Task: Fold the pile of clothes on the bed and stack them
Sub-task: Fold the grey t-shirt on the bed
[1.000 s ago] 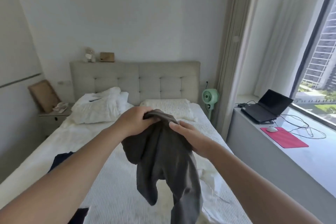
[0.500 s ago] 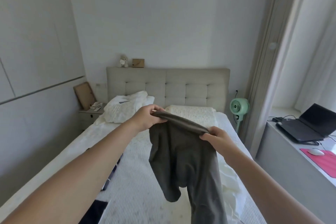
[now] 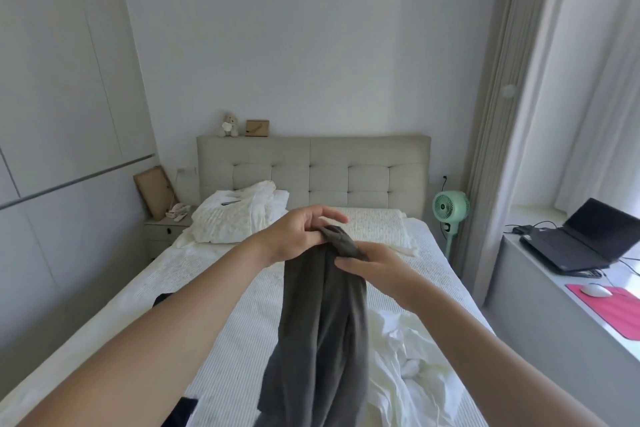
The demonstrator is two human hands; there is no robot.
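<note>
A dark grey garment (image 3: 322,333) hangs in the air above the bed (image 3: 221,322), its top edge bunched together between both hands. My left hand (image 3: 298,232) pinches that top edge with thumb and lower fingers, while its upper fingers stick out straight. My right hand (image 3: 370,265) grips the same edge just to the right, the two hands nearly touching. A crumpled white garment (image 3: 412,357) lies on the bed at the right, partly behind the grey one. Dark clothing (image 3: 180,412) shows at the lower left, mostly hidden by my left arm.
White pillows (image 3: 235,215) lie at the headboard (image 3: 311,166). A nightstand (image 3: 166,229) stands at the left, a green fan (image 3: 450,208) at the right. On the window ledge (image 3: 554,305) sit a laptop (image 3: 581,239), a mouse (image 3: 595,289) and a pink mat (image 3: 616,308).
My hands have come together, folding the waistband they held stretched apart half a second ago. The grey garment now hangs narrower. The camera has turned further left and tilted up.
</note>
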